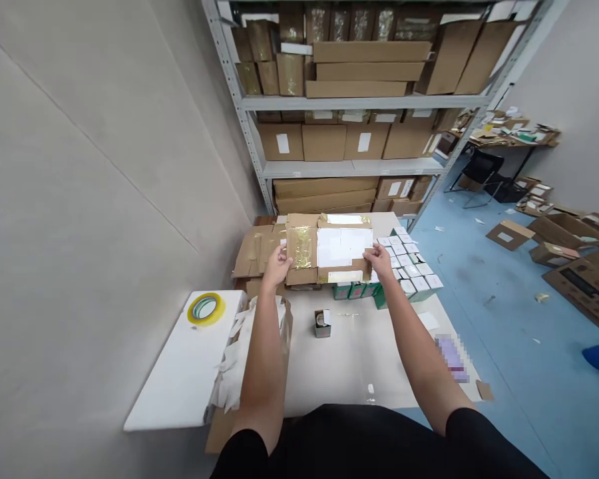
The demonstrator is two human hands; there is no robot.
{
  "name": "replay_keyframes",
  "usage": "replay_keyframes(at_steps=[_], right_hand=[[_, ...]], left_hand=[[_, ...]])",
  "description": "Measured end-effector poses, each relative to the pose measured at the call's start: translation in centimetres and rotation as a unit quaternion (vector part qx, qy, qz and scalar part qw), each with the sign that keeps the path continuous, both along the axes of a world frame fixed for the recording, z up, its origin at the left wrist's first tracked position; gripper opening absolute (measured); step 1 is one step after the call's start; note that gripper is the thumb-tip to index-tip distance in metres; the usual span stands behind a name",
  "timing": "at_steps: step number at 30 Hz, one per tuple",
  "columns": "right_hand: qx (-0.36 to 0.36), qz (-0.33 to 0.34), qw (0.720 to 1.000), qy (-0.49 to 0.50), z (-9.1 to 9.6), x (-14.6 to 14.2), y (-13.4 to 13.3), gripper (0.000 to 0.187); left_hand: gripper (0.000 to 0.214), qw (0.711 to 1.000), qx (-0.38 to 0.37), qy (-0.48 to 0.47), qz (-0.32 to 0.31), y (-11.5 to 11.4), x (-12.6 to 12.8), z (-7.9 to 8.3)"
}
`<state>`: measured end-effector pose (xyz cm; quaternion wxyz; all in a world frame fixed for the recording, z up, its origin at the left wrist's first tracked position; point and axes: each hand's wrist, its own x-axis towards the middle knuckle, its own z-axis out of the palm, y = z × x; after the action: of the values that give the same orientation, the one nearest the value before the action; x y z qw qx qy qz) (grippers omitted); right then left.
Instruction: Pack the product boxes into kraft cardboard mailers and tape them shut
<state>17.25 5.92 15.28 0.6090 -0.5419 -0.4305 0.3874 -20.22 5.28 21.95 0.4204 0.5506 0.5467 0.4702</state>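
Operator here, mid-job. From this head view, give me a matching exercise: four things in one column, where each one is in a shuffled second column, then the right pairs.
Things:
1. Roll of yellow-cored tape
2. Taped cardboard box
3. White-topped green cartons
4. Black chair

Places:
A. Between the left hand and right hand
B. On a white board
C. On the blue floor, far right
D. In rows right of the box

Pairs: 1-B, 2-A, 3-D, 4-C

The left arm is reaching forward from seven o'clock and the right arm from five o'clock, both stretching out almost straight and angling toward each other, with black sleeves showing at the bottom. The left hand is working at eleven o'clock, the right hand at one o'clock, well apart. Both palms are facing down and inward, with the fingers curling forward.
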Motion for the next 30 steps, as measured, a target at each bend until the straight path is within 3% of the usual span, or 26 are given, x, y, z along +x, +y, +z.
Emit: replay_keyframes(at_steps=[5, 8, 11, 15, 22, 26, 30], right_hand=[[0.004, -0.045, 0.998, -0.049, -0.1, 6.3, -6.6, 0.051], [0.002, -0.055, 0.996, -0.07, -1.4, 9.7, -10.5, 0.05], [-0.011, -0.034, 0.996, -0.076, -3.9, 12.0, -14.3, 0.049], [-0.052, 0.019, 0.996, -0.068, -8.2, 12.9, -19.3, 0.045], [-0.127, 0.062, 0.986, -0.088, -15.1, 11.9, -25.6, 0.044], [-0.159, 0.05, 0.98, -0.112, -18.3, 10.7, -27.6, 0.049], [-0.206, 0.053, 0.963, -0.166, -20.9, 8.8, -29.8, 0.048]], left_hand=[[0.053, 0.999, -0.007, 0.034, 0.04, -3.8, 7.6, -2.3], [0.045, 0.996, -0.004, 0.044, 0.078, -6.8, 11.7, -5.0], [0.046, 0.99, -0.021, 0.065, 0.126, -10.5, 14.3, -8.4], [0.055, 0.98, -0.064, 0.105, 0.157, -16.6, 15.1, -12.2], [0.094, 0.976, -0.123, 0.115, 0.138, -26.6, 14.9, -16.6], [0.098, 0.983, -0.128, 0.066, 0.113, -29.2, 14.6, -20.0], [0.103, 0.989, -0.127, 0.033, 0.072, -30.1, 14.2, -22.7]])
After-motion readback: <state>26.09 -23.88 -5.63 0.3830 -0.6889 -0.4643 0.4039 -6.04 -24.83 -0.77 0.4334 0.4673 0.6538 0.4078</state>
